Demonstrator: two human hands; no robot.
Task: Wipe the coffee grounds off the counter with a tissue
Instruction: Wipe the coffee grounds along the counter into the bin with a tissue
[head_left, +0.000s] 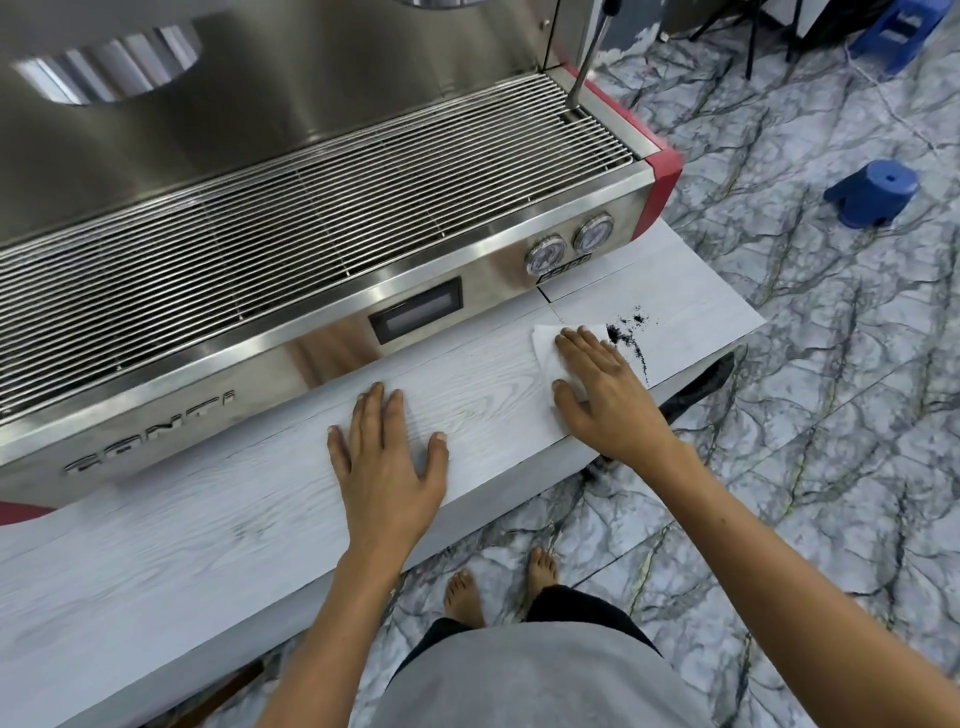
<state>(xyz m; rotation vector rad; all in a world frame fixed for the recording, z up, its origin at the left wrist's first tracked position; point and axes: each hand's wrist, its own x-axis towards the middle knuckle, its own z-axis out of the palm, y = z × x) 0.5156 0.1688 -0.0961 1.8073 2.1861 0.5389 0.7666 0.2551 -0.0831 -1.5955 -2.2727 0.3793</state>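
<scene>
Grounds (631, 332) risk spilling over the table (218, 525) edge if the right hand (605, 389), flat on the tissue (545, 348), sweeps outward; left hand (387, 452) rests flat, released.

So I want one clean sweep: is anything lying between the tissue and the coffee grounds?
Nothing visible. The right hand presses the tissue flat, and the coffee grounds begin right at its edge on bare counter.

Bright, even light; steel glare, perhaps slight blur, wide-angle edge bending.
</scene>
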